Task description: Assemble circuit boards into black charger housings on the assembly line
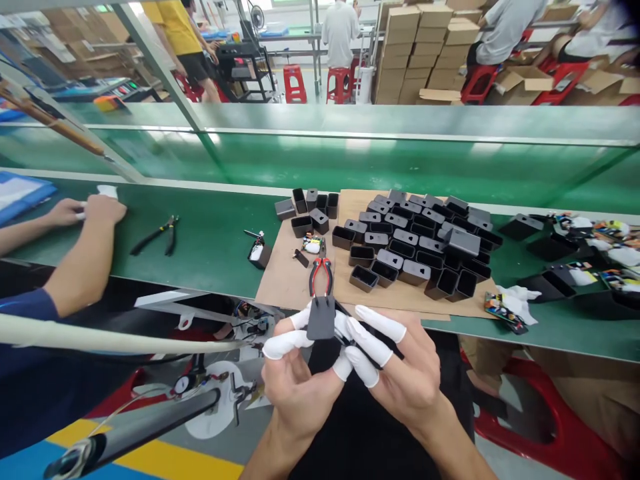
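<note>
My left hand (303, 373), with white finger cots on, is closed around a black plastic plug cover (321, 319) that has two short prongs on its upper edge. My right hand (405, 363), also in white finger cots, pinches the same piece from the right; the fingers partly hide what lies behind the cover. Just beyond, on brown cardboard, lie red-and-black pliers (321, 277). Above the pliers sit a small circuit board (313, 245) and a small black part (301, 258).
Many open black housings (403, 247) stand on the cardboard (283, 283). Wired circuit boards (505, 310) lie at right. Leftward are a half-filled housing (259, 255), black cutters (157, 235) and a co-worker's hands (103, 210). A hose (125, 339) crosses low at left.
</note>
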Available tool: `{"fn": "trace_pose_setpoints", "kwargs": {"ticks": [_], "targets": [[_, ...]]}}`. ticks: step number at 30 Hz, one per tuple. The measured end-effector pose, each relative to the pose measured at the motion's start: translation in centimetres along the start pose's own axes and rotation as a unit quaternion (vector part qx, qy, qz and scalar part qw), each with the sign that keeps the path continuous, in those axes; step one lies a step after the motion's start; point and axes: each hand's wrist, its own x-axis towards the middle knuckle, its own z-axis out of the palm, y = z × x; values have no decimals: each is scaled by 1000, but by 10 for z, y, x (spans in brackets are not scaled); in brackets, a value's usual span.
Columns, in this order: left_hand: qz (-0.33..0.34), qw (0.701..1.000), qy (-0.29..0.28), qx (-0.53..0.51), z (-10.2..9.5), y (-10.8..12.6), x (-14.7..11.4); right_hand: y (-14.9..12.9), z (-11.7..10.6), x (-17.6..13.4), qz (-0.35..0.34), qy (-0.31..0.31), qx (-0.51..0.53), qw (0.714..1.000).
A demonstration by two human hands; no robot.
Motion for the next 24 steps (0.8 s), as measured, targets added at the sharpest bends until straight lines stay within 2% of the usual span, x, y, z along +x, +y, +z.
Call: {"fn": "trace_pose_setpoints", "kwargs": {"ticks": [5, 9, 12, 16, 19, 21, 24], "targets": [[-34, 999, -12, 41, -3, -9, 6, 5, 17, -4, 49, 1, 77, 996], [-36, 995, -13, 91, -23, -26, 5, 8, 40, -2, 58, -83, 153, 983], [-23, 988, -10, 150, -42, -42, -3, 3, 62, -5, 63, -128, 172, 975], [-33, 987, 20, 157, -55, -59, -15, -5, 86, -1, 66, -142, 170, 973], [-68, 991, 49, 102, -57, -66, -18, -5, 104, 20, 59, -100, 156, 981], [-99, 989, 64, 84, -59, -70, -21, -3, 121, 37, 61, -71, 124, 988], [-126, 986, 79, 82, -62, -78, -29, 4, 155, 45, 65, -95, 41, 992]]}}
